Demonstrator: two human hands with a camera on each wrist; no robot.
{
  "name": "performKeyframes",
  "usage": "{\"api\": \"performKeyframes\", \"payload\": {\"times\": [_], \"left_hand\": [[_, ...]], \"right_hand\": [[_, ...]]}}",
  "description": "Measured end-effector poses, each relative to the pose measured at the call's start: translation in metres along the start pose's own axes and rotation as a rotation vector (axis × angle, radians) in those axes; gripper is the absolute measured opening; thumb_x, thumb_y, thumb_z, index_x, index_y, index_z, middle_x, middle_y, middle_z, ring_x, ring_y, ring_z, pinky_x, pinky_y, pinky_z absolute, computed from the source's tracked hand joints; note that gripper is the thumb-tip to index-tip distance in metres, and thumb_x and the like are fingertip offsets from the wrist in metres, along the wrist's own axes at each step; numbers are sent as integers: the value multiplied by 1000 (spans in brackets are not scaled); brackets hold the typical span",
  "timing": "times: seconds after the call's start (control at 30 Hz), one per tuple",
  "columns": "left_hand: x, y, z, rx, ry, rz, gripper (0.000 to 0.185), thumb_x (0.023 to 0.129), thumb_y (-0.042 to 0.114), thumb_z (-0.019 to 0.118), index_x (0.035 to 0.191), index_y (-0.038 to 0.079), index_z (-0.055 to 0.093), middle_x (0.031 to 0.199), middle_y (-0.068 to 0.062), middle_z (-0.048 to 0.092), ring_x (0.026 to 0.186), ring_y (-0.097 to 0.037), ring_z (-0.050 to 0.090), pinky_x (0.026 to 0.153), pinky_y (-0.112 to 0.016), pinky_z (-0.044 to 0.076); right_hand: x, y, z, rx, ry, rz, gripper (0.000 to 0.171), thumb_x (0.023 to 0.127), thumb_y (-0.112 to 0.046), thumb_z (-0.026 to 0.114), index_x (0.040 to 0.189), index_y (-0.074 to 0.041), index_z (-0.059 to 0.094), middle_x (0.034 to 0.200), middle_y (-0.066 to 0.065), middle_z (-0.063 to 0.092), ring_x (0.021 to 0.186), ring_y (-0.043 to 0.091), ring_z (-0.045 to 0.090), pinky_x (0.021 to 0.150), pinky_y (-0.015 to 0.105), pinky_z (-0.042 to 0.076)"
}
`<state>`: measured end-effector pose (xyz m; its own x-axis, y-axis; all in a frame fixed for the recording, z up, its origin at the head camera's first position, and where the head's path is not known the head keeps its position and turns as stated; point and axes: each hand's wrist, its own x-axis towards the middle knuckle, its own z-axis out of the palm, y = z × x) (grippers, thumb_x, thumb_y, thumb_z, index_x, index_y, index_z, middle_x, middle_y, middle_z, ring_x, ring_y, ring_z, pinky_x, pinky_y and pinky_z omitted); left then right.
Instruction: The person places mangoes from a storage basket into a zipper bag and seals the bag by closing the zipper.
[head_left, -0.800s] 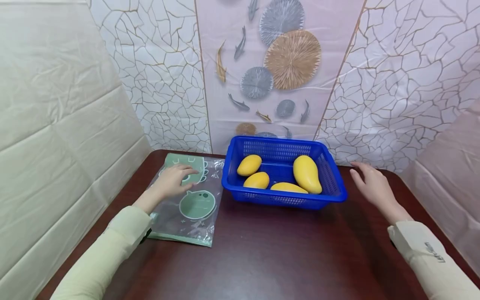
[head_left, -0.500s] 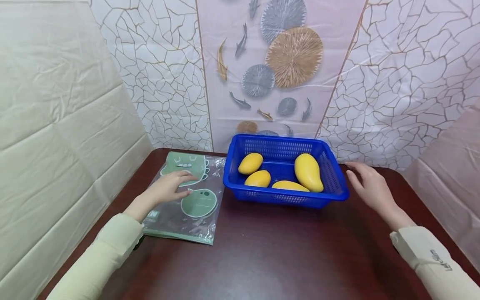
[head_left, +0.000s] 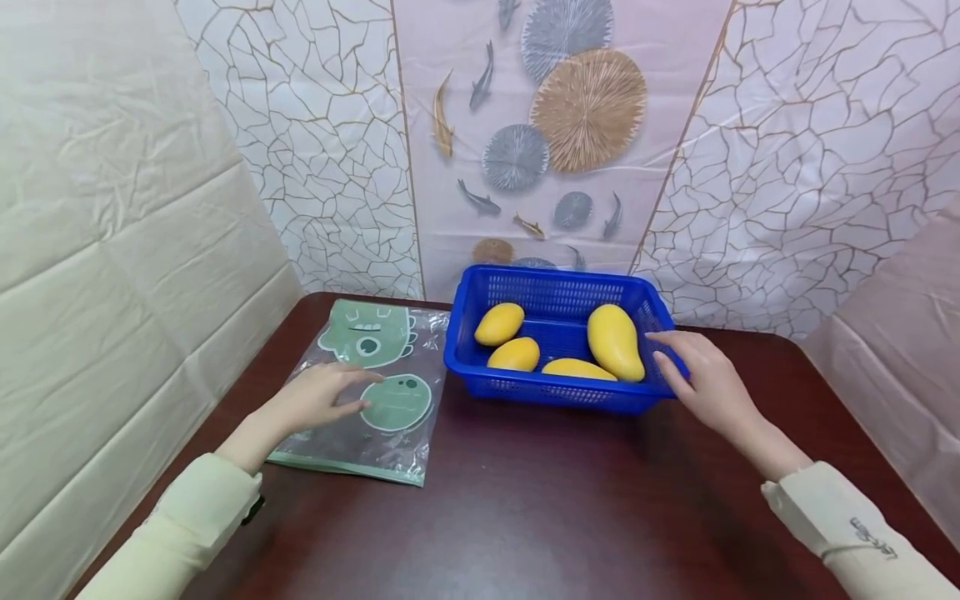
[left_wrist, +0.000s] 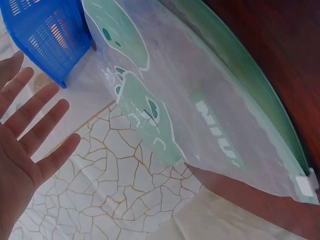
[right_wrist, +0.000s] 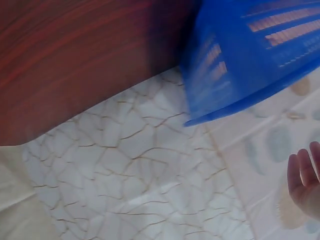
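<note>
A dark reddish-brown wooden surface (head_left: pixel 525 517) carries everything. On it sits a blue slatted plastic basket (head_left: pixel 558 390), probably light and fairly stiff, best taken by its rim. Just left of the basket lies a clear zip bag (head_left: pixel 397 404) printed with green cartoon dinosaurs; it looks thin, limp and slippery, so its firmer green zip edge (head_left: pixel 345 469) seems the place to hold.

The right hand's grip (head_left: pixel 708 379) is at the basket's right end, fingers loosely bent and thumb apart, holding nothing; whether it touches the rim cannot be told. The left hand's grip (head_left: pixel 318 393) is left of the basket, above the bag, fingers spread and holding nothing.

The largest mango (head_left: pixel 615 342) lies in the basket's right end, just beyond the right grip's fingertips. It should be firm, smooth and the heaviest of the four, safest held round its middle without squeezing. Another mango (head_left: pixel 577 372) lies along the basket's front wall, partly hidden. Two smaller mangoes (head_left: pixel 500 323) sit in the basket's left end, well apart from either grip.
</note>
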<state>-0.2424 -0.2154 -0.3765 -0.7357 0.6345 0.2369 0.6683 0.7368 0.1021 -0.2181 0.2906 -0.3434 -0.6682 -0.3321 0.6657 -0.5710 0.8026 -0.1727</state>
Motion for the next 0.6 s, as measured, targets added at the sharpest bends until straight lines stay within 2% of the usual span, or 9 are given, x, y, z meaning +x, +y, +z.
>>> {"api": "performKeyframes", "payload": {"times": [0.1, 0.23, 0.33, 0.5, 0.6], "left_hand": [[-5, 1, -1, 38, 4, -20, 37, 82, 23, 71, 116, 11, 66, 112, -8, 69, 105, -28, 64, 88, -47, 49], [-14, -1, 0, 74, 16, -74, 37, 81, 26, 72, 114, 10, 67, 110, -9, 69, 103, -29, 64, 87, -49, 49], [-22, -5, 3, 80, 20, -86, 37, 80, 26, 73, 113, 10, 67, 109, -9, 69, 101, -29, 64, 86, -48, 50], [-37, -10, 8, 76, 16, -85, 36, 80, 26, 73, 111, 9, 68, 106, -8, 70, 98, -26, 66, 83, -45, 51], [-47, -10, 11, 87, 16, -82, 36, 80, 27, 73, 111, 10, 68, 104, -7, 70, 95, -26, 67, 80, -44, 52]], "right_hand": [[2, -11, 2, 20, 7, -31, 29, 83, 1, 64, 112, 1, 63, 109, 18, 65, 106, 34, 56, 90, 47, 42], [5, -28, 7, 49, 19, -99, 31, 80, 3, 66, 111, 0, 64, 108, 15, 66, 104, 30, 57, 96, 29, 42], [8, -42, 12, 80, 12, -145, 33, 79, 3, 67, 111, -1, 64, 107, 13, 66, 104, 28, 58, 97, 21, 39], [10, -63, 22, 164, -58, -150, 33, 81, 2, 66, 114, -3, 63, 109, 9, 66, 105, 25, 58, 92, 32, 44], [9, -71, 27, 221, -113, -147, 31, 84, 0, 65, 114, -4, 63, 110, 8, 66, 106, 23, 58, 91, 34, 45]]}}
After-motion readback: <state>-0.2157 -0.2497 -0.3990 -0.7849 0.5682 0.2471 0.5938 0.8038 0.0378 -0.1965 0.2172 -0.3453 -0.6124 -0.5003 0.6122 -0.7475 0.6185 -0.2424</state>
